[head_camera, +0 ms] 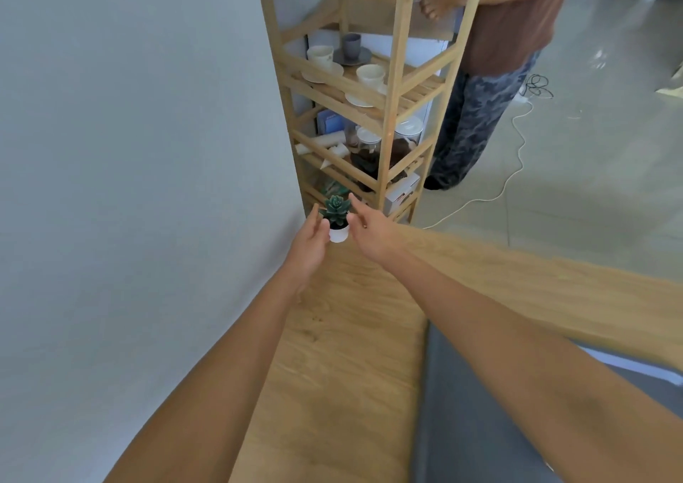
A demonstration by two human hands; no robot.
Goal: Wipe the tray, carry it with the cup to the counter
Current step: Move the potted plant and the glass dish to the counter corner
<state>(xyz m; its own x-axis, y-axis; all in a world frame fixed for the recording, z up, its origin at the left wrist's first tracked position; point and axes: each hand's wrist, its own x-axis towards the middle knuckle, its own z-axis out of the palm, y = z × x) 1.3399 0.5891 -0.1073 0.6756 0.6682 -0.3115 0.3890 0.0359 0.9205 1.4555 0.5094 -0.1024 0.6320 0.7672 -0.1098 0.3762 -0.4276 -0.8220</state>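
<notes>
No tray is in view. A small green succulent in a white pot [338, 234] stands at the far end of the wooden counter [343, 353], by the wall. My left hand [309, 240] is at the pot's left side and my right hand [369, 231] at its right side. Both have their fingers stretched out and apart. The thumbs are at the pot's edge; I cannot tell whether they touch it. Cream cups [320, 55] on saucers and a grey cup [351, 43] on a grey plate sit on a shelf of the wooden rack [393, 87] behind the counter.
A white wall [129, 149] runs along the counter's left edge. A person in a brown top and patterned trousers [469, 124] stands right of the rack. A white cable [517, 157] trails over the grey floor. Jars and boxes fill the lower shelves.
</notes>
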